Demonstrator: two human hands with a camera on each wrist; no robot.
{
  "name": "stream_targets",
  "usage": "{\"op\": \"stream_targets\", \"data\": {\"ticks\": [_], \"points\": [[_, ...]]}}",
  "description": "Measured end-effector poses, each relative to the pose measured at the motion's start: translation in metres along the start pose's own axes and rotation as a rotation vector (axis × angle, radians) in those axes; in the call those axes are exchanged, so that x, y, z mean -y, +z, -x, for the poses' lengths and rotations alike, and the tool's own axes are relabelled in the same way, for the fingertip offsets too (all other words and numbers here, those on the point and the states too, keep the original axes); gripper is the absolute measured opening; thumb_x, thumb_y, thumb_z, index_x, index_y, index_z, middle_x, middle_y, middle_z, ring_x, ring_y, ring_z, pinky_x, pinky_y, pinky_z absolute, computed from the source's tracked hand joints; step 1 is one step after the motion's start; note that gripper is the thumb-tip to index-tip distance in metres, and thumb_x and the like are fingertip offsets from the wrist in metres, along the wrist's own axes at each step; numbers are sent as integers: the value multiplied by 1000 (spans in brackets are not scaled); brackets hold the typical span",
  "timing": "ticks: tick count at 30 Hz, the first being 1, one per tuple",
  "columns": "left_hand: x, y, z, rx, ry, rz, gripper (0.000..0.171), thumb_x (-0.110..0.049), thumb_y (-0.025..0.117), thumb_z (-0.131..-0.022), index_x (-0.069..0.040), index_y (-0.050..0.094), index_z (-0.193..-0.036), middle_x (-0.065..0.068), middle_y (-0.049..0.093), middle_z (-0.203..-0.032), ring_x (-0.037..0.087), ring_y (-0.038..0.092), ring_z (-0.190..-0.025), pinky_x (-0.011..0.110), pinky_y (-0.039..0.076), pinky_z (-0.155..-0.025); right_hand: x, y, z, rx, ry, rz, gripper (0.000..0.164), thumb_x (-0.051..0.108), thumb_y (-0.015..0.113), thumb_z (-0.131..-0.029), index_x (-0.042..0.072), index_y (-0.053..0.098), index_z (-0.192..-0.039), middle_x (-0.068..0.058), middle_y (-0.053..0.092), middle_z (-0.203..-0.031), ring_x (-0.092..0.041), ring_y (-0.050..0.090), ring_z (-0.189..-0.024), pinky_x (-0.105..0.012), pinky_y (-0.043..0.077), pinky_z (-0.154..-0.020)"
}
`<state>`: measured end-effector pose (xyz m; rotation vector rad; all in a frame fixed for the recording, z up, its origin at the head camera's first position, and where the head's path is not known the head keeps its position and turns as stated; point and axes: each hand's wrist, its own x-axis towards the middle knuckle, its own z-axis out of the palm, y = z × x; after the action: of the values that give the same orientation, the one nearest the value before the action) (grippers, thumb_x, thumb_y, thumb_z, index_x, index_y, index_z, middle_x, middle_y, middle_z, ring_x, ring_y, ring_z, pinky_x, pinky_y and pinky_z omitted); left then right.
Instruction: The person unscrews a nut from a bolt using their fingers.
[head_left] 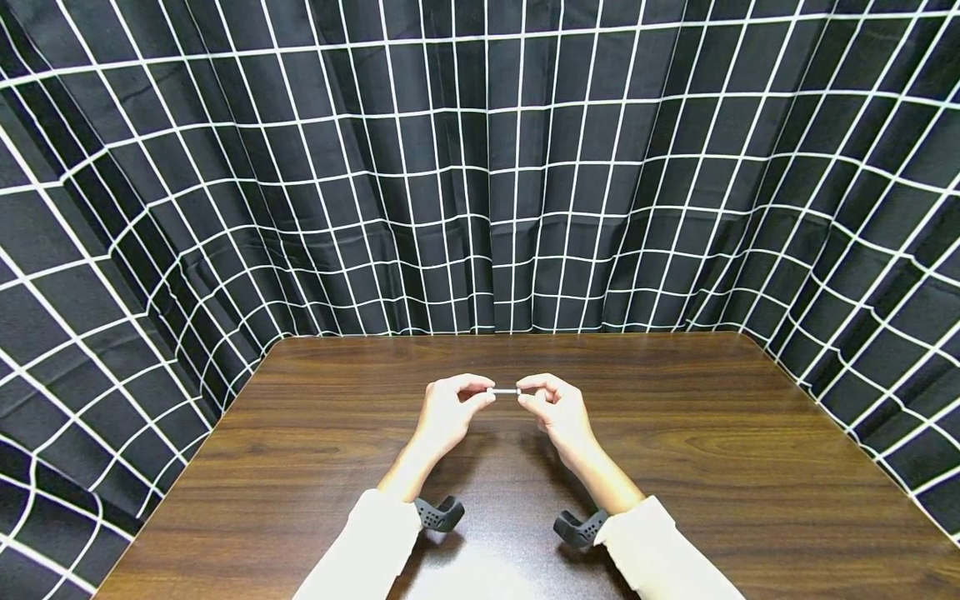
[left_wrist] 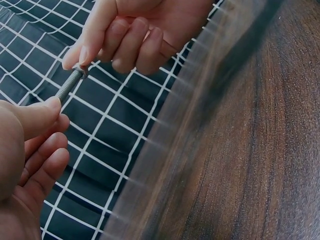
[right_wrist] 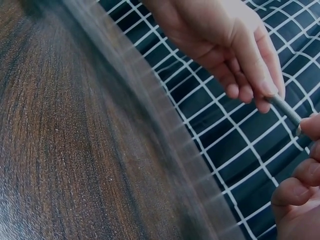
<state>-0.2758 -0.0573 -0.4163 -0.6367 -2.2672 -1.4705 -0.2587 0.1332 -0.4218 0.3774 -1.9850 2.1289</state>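
Note:
A grey threaded metal bolt (head_left: 506,391) is held between both hands, roughly level above the table. My left hand (head_left: 445,414) pinches its left end between thumb and fingertips. At the other end, the right hand (head_left: 561,414) pinches with thumb and index finger, right at a slightly wider collar, a nut or the bolt's head; I cannot tell which. In the left wrist view, threads show along the bolt (left_wrist: 70,86) between the two hands. The right hand's other fingers (left_wrist: 131,50) are curled in below its index finger. The bolt's left tip is hidden by the left fingertips.
A dark brown wooden table (head_left: 337,433) lies beneath the hands. Black curtains (head_left: 465,192) with a white grid rise behind it and on both sides. Dark wrist straps (head_left: 441,514) sit at the pale sleeves (head_left: 367,542).

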Motion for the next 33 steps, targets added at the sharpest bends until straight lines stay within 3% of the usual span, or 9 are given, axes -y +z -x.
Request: {"op": "stream_targets", "data": {"ticks": [7,14,18,23,33], "points": [[3,1,0,-3,4,-3,13,-7,76,-82,-7,75,-96,-2,73,-86,8,65,-73,26,52,-66,0,0,0,-3,-1,7,17,-11,65,-85,-13,64,-101,5,38,-53,-5,29,-43,-20,22,-42],[4,2,0,-4,30,-15,12,-10,76,-82,-10,75,-95,-1,73,-87,8,66,-74,26,52,-66,1,1,0,-49,8,-10,24,0,67,-88,-11,62,-109,6,39,-53,-5,28,-43,-20,22,-41],[4,2,0,-4,30,-4,13,-7,76,-82,-9,75,-94,0,73,-86,8,65,-72,25,52,-65,-1,1,-1,-96,16,82,22,8,68,-90,-7,66,-106,6,39,-52,-5,28,-43,-20,22,-41],[2,2,0,1,5,-8,13,-6,76,-81,-10,75,-94,-1,73,-86,8,65,-72,26,52,-65,-4,1,-2,-132,45,166,23,18,65,-94,-5,69,-91,6,34,-50,-6,26,-44,-21,20,-42],[2,2,0,5,9,-7,13,-7,76,-82,-8,75,-94,-2,73,-86,8,66,-74,26,52,-67,-4,2,-1,-128,30,279,30,22,66,-93,-6,68,-80,6,36,-50,-9,29,-46,-24,23,-44]]}}
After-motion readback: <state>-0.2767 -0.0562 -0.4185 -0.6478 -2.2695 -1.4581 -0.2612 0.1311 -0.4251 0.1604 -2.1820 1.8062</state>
